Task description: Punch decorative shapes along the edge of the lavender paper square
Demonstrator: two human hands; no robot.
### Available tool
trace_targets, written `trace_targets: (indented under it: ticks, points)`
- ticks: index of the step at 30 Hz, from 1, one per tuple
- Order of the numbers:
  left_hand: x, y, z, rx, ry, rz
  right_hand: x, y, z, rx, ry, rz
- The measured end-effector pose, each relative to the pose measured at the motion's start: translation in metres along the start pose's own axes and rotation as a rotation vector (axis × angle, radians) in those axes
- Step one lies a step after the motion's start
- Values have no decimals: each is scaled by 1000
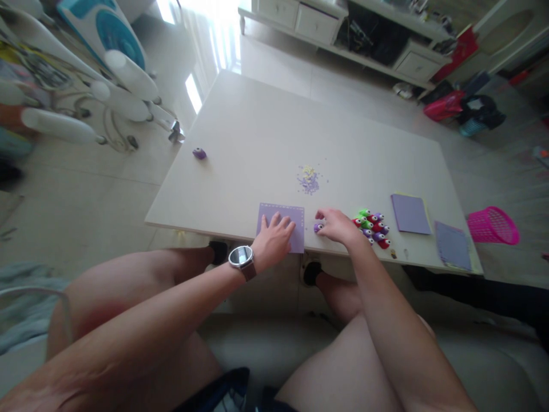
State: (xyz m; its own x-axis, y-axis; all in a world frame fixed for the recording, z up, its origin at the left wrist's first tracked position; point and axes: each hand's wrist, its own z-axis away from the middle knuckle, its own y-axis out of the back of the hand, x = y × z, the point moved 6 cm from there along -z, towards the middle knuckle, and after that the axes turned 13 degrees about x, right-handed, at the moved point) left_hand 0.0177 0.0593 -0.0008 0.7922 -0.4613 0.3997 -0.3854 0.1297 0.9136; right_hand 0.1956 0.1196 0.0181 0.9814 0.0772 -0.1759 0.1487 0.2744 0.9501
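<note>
**Hands at the near edge**

The left hand (274, 237) lies flat, fingers spread, pinning a purple sheet (283, 226) at the tabletop's (257, 137) near edge. The right hand (337, 224) pinches a small purple punch (318, 227) just beside it. Keeping the sheet pressed flat would steady it.

We can't see the near part of the purple sheet (283, 220); our left hand (274, 240) covers it. Our right hand (338, 225) hides most of a small purple punch (318, 228), so its shape & our grip on it are unclear. The cluster of colored punches (372, 226) is too small to count. The scraps (308, 180) mid-table read as specks only. Both elbows are cut off by the bottom edge. The far shelf unit (343, 23) is cropped at the top.
</note>
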Motion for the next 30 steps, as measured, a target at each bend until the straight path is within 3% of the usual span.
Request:
trace_targets:
  ticks: [6, 16, 23, 30]
  points:
    - [0, 0, 0, -14, 1, 5, -25, 5, 7, -133, 76, -68]
    - [2, 1, 0, -12, -11, 0, -28, -3, 7, -170, 83, -95]
    - [1, 0, 0, -9, -5, -2, -17, 12, -1, 132, 30, -31]
    - [0, -1, 0, -17, -12, -2, -4, 0, 1, -35, 24, 9]
